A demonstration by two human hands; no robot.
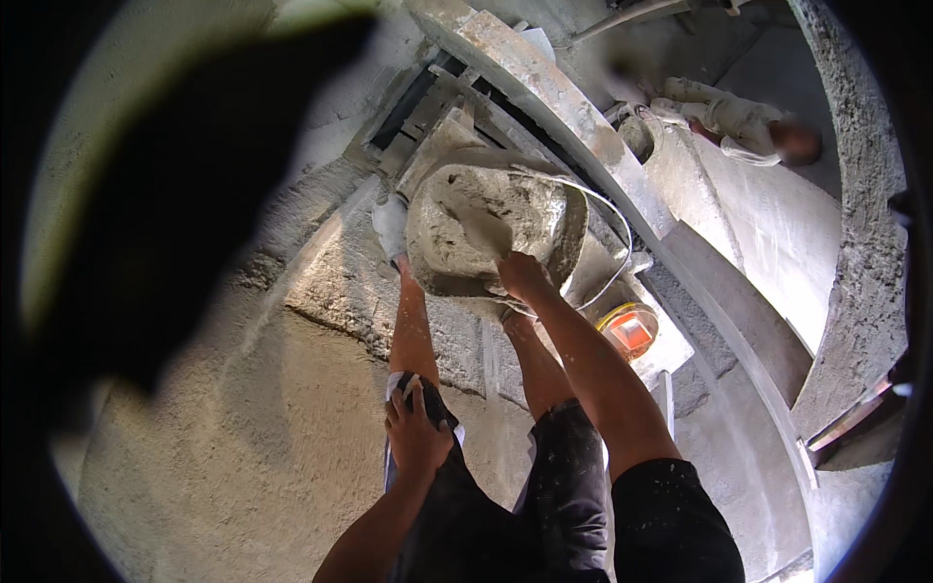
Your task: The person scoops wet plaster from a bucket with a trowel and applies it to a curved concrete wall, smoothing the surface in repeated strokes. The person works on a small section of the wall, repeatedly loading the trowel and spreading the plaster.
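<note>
My right hand (pixel 525 278) is closed round the handle of a trowel (pixel 485 233), whose blade lies on wet grey mortar. The mortar (pixel 453 199) fills much of a rounded, crusted tub (pixel 573 233) between my feet. A pale, loose cord or wire loop (pixel 622 219) curves round the tub's right side. My left hand (pixel 418 433) rests on my left knee, fingers spread over the dark shorts. I see no tool in it. My left foot (pixel 391 225) stands beside the tub, in a pale covering.
Boards (pixel 428 136) lie beyond the tub, next to a long concrete beam (pixel 554 97). A round yellow-rimmed container (pixel 628 330) with something orange stands to the right. Another person (pixel 729 121) is at the upper right. A dark blurred shape (pixel 185 185) hides much of the left.
</note>
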